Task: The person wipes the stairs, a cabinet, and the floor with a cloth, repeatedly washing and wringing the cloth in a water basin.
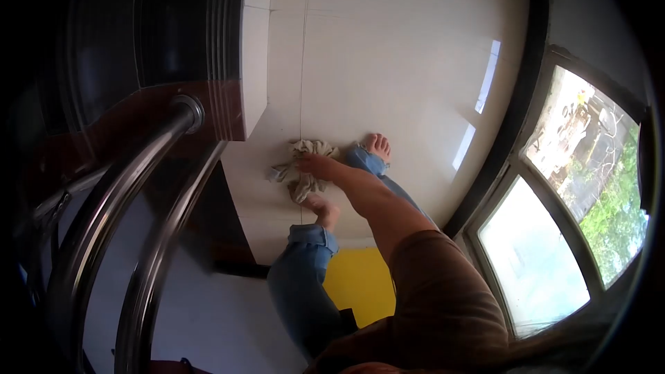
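My right hand (316,165) reaches down to the floor at the end of a bare forearm and brown sleeve. It grips a crumpled beige cloth (313,147), which spreads out around the fingers on the tiles. Folds of the cloth partly hide the fingertips. One loose end of it lies against my left foot (323,209); my right foot (378,145) rests a little farther right. Both feet are bare, below rolled-up jeans (305,284). My left hand does not show.
Glossy pale floor tiles (388,48) stretch ahead. On the left, shiny metal rails (156,266) run beside dark panelling (173,21). A dark skirting (516,118) and a framed window (537,249) line the right. Something flat and yellow (360,280) lies behind my legs.
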Motion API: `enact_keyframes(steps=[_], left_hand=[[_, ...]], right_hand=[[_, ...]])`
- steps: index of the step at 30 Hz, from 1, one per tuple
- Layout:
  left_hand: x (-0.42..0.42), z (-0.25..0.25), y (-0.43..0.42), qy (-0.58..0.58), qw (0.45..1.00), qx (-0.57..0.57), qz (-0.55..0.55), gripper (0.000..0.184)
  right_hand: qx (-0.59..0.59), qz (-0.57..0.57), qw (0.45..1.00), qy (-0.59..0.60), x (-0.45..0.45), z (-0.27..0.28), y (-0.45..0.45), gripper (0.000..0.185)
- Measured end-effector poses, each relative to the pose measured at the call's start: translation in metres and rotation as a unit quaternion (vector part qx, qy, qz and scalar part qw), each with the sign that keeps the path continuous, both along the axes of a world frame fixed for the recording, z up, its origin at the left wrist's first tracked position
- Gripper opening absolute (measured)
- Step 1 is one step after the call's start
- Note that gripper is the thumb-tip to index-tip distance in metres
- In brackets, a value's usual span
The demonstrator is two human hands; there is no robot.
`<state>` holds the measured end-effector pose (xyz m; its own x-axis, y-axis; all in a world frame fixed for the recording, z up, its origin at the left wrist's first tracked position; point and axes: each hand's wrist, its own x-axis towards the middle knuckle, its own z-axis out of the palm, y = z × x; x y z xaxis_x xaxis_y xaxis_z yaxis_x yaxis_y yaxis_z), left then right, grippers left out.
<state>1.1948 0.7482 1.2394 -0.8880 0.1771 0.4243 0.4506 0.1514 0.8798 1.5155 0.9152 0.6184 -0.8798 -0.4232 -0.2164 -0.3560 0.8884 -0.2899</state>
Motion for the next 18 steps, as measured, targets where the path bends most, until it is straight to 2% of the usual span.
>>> enact_keyframes(steps=[2, 3, 4, 6, 8, 10, 11, 14, 15, 17, 18], left_hand=[[0.038, -0.086, -0.002, -0.112, 0.974, -0.068, 0.186, 0.056], [0.076, -0.124, 0.020, -0.188, 0.926, -0.294, 0.141, 0.053], [0.107, -0.161, 0.033, -0.223, 0.867, -0.421, 0.145, 0.051], [0.154, -0.193, 0.106, -0.251, 0.827, -0.502, 0.015, 0.042], [0.178, -0.197, 0.172, -0.234, 0.851, -0.442, -0.162, 0.035], [0.180, -0.193, 0.213, -0.152, 0.831, -0.449, -0.291, 0.033], [0.181, -0.189, 0.226, -0.110, 0.813, -0.450, -0.354, 0.032], [0.176, -0.187, 0.256, -0.163, 0.796, -0.480, -0.332, 0.032], [0.172, -0.187, 0.269, -0.138, 0.792, -0.495, -0.330, 0.030], [0.172, -0.189, 0.294, -0.141, 0.802, -0.494, -0.305, 0.029], [0.174, -0.189, 0.307, -0.145, 0.805, -0.496, -0.291, 0.028]], right_hand=[[-0.023, -0.008, 0.999, 0.028, 0.003, -0.005, 0.026, 0.039], [-0.019, -0.056, 0.998, -0.010, -0.003, 0.012, 0.055, 0.041], [-0.006, -0.103, 0.994, -0.044, -0.014, 0.029, 0.097, 0.043], [0.046, -0.190, 0.980, -0.038, -0.032, 0.040, 0.171, 0.045], [0.077, -0.301, 0.950, -0.026, -0.040, 0.033, 0.249, 0.046], [0.155, -0.441, 0.883, -0.036, -0.035, 0.040, 0.323, 0.050], [0.152, -0.508, 0.845, -0.067, -0.025, 0.050, 0.354, 0.053], [0.128, -0.657, 0.737, -0.092, 0.044, 0.046, 0.406, 0.065], [0.113, -0.694, 0.705, -0.097, 0.067, 0.046, 0.414, 0.066], [0.081, -0.762, 0.633, -0.109, 0.112, 0.051, 0.398, 0.070], [0.073, -0.770, 0.620, -0.131, 0.132, 0.051, 0.383, 0.071]])
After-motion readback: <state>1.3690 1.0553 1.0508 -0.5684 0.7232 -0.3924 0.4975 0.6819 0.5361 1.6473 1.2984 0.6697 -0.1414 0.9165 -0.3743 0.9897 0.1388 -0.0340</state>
